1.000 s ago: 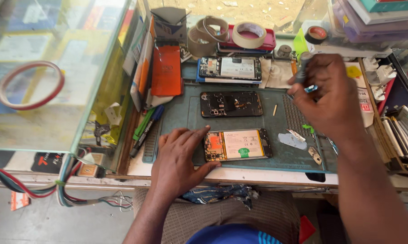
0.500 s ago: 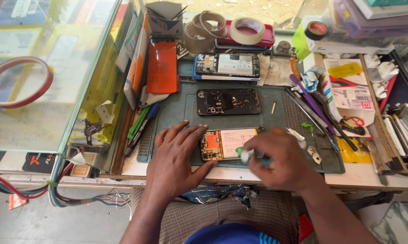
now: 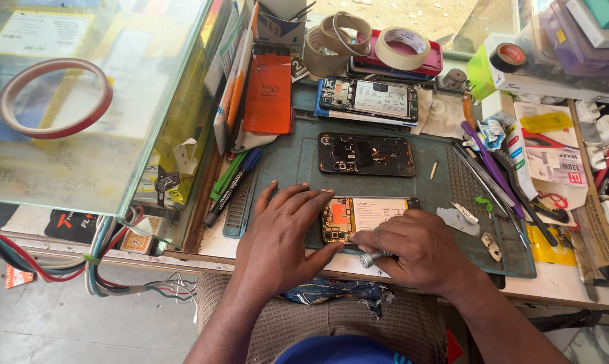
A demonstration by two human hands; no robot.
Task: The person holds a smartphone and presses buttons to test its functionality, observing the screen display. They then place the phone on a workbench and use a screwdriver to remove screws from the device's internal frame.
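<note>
A dark phone frame lies open on the green work mat, with another opened phone above it at the mat's far edge. An orange phone cover leans beside them on the left. 3 rolls of tape sit at the back, 1 on a red case. A red tape ring rests on the glass case. Green and blue markers lie by the mat's left edge; tweezers and a purple tool lie along its right side. Bundled cables hang under the counter.
</note>
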